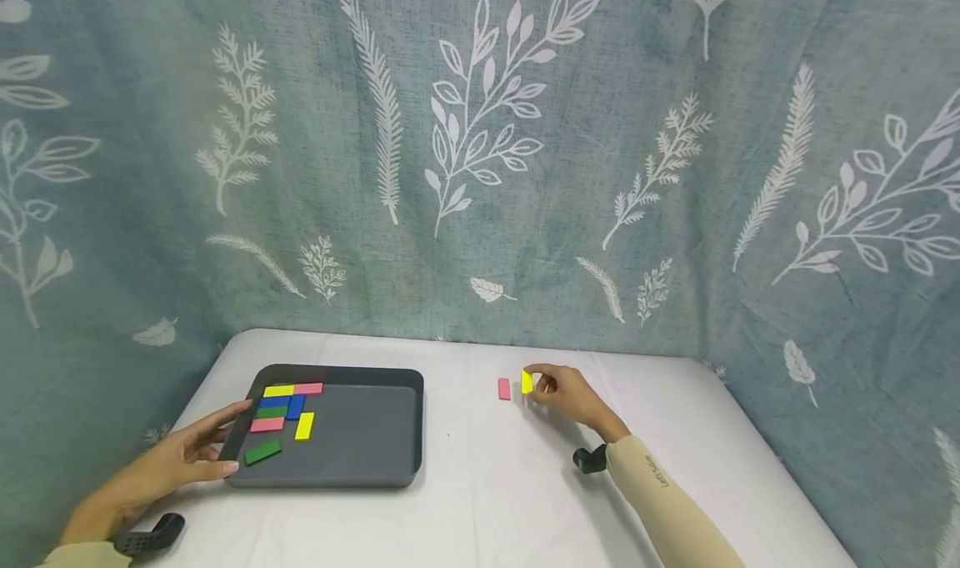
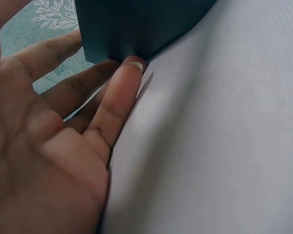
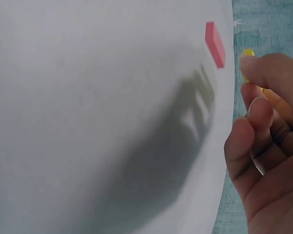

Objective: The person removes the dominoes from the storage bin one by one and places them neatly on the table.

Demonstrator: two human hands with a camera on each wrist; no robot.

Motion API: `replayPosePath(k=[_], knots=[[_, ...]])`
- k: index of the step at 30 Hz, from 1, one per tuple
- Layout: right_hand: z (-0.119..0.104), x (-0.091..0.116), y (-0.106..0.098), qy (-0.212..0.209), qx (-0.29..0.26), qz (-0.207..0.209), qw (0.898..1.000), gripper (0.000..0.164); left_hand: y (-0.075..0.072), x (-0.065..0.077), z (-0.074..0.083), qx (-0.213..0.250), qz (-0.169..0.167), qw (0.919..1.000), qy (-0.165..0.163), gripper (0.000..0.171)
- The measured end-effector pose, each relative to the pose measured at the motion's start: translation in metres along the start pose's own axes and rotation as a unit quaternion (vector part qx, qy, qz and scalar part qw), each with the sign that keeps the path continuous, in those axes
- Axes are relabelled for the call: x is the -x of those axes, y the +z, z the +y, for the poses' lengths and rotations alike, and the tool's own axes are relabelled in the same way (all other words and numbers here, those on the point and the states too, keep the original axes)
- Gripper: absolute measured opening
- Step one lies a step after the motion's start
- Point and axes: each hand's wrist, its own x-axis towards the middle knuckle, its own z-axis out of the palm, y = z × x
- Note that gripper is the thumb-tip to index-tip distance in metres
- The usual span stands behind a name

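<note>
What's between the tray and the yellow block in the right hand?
One pink block lies on the white tabletop between them; the head view shows it.

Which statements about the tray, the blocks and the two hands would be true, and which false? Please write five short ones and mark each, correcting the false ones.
1. The left hand touches the tray. True.
2. The tray contains no green block. False: two green blocks lie in it.
3. The right hand pinches a yellow block. True.
4. The left hand also holds a pink block. False: the pink block near the right hand lies on the white tablecloth.
5. The background cloth has a leaf pattern. True.
</note>
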Motion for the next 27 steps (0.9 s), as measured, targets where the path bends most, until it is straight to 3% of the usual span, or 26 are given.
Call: replayPosePath(k=[17, 27], knots=[[0.02, -0.004, 0.008, 0.036, 0.003, -0.016, 0.999, 0.042, 0.0, -0.002, 0.001, -0.005, 0.011, 0.9999, -0.003, 0.086], [0.018, -0.008, 0.008, 0.047, -0.018, -0.044, 0.998, 0.043, 0.002, -0.002, 0.002, -0.008, 0.018, 0.9997, -0.015, 0.087]])
